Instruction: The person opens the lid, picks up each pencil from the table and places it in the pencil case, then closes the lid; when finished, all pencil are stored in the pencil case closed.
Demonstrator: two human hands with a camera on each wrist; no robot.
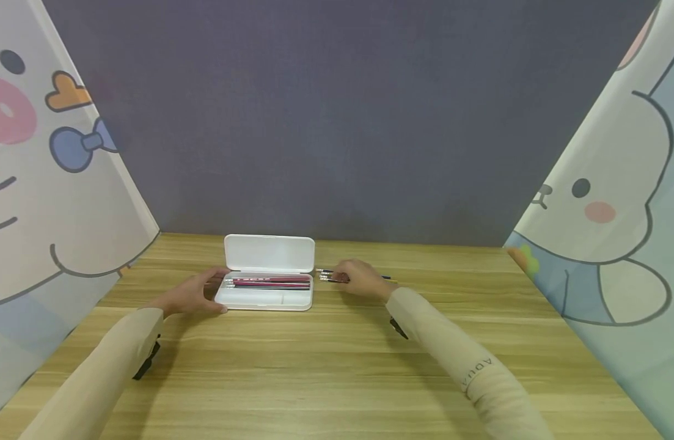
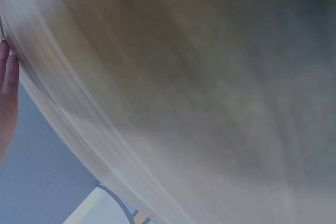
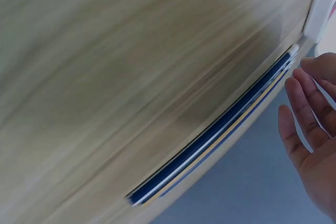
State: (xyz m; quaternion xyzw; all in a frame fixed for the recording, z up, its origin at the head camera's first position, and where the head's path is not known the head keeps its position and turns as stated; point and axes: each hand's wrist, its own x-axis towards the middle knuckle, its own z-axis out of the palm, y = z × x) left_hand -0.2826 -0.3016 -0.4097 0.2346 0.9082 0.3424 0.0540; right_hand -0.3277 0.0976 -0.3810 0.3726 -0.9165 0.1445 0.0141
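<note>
An open white pencil case (image 1: 254,297) lies on the table, its lid (image 1: 269,253) tilted up behind it. Several red and dark pencils (image 1: 271,280) fill its back compartment. My left hand (image 1: 190,295) holds the case's left side, thumb at the front corner, fingers at the back one; in the left wrist view only its fingers show at the edge. Right of the case, my right hand (image 1: 361,278) reaches over loose pencils (image 3: 210,135), dark blue, white and yellow, lying side by side. Its fingertips (image 3: 290,85) are bent loosely close to the pencils' ends, with nothing seen between them.
The wood-grain table (image 1: 326,366) ends at a dark grey panel (image 1: 337,122) behind the case. Cartoon-printed panels (image 1: 34,183) stand at the left and right sides. The case's front compartment (image 1: 295,300) has a small divider.
</note>
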